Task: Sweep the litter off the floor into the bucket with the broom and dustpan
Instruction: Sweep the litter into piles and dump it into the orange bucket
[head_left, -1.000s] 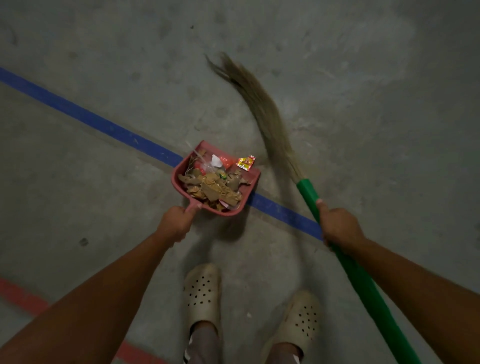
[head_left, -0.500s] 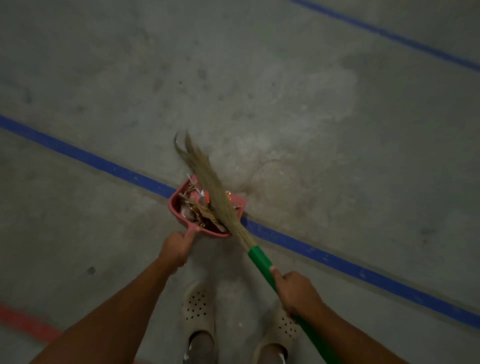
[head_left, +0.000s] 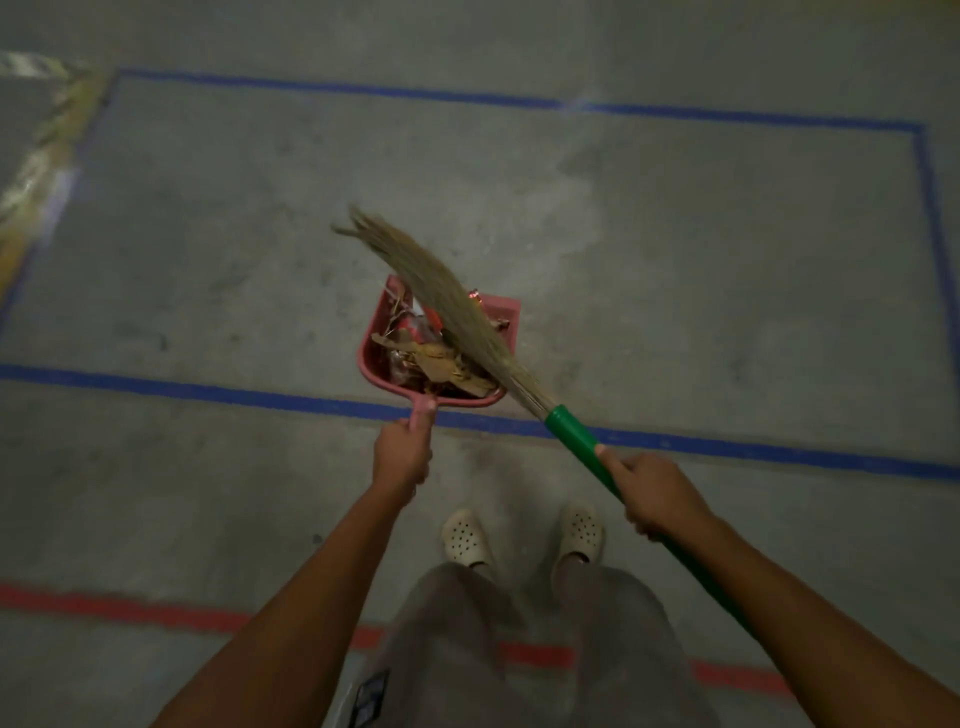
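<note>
A pink dustpan (head_left: 372, 358) is held up above the concrete floor, filled with litter (head_left: 434, 358) of brown scraps and red wrappers. My left hand (head_left: 402, 457) grips its short handle. My right hand (head_left: 657, 496) grips the green handle of the broom (head_left: 576, 434). The straw bristles (head_left: 441, 291) lie across the right side of the pan, over the litter, with their tips reaching past its far edge. No bucket is in view.
A rectangle of blue tape (head_left: 260, 397) marks the grey floor ahead, and a red line (head_left: 124, 610) runs behind my feet. My two cream clogs (head_left: 465, 538) stand just behind the pan. A yellow striped marking (head_left: 36, 171) lies at far left.
The broom has swung left from the floor onto the dustpan and now covers the litter. The view has pulled back and risen, so more of the blue rectangle shows.
</note>
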